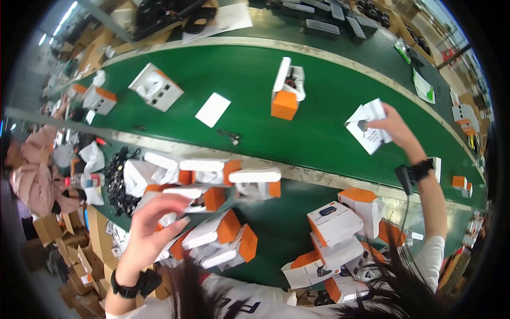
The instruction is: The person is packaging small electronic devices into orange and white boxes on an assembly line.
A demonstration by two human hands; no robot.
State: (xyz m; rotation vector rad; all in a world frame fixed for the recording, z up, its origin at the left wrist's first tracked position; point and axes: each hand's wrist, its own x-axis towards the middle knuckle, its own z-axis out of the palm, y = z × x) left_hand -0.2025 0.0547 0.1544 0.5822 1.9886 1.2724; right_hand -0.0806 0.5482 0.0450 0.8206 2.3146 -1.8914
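My right hand [396,129] reaches far out over the green conveyor belt [239,74], its thumb and fingers closed on a white folded leaflet [367,139] with dark print. Above a cluster of opened boxes, my left hand [154,223] is empty, thumb and fingers apart. Nearest to it are white-and-orange boxes [215,232] with lids up and white wrapping inside. On the belt, left of the leaflet, an open white-and-orange box [285,105] shows a dark item inside. A white card [213,110] lies flat farther left, with a short black cable [230,136] below it.
Closed boxes [334,223] are piled at the near right. A tangle of black cables [119,178] lies at the left beside a plastic bottle [87,181]. More open boxes [156,87] sit up the belt. Grey devices [321,26] lie on the far bench. A person in pink [40,178] is at far left.
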